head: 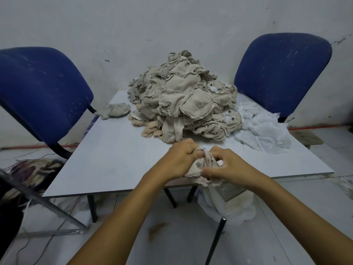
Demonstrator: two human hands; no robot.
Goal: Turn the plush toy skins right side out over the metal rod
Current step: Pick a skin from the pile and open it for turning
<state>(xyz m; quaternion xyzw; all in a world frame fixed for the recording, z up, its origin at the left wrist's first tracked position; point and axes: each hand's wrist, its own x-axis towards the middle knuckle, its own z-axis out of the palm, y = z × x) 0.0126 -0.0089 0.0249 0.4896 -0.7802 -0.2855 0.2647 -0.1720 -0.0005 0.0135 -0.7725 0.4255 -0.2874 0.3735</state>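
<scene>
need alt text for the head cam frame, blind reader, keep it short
Both hands, left hand and right hand, grip one beige plush skin above the near edge of a grey table. Behind it sits a pile of skins, flanked by two blue chairs; a dark metal rod stands below, uncovered.

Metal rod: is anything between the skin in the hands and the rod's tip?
Nothing visible blocks it. Both the left hand and the right hand hold the skin above the table's near edge. The metal rod rises below it, and the gap above its tip shows only a white bag on the floor behind.
</scene>
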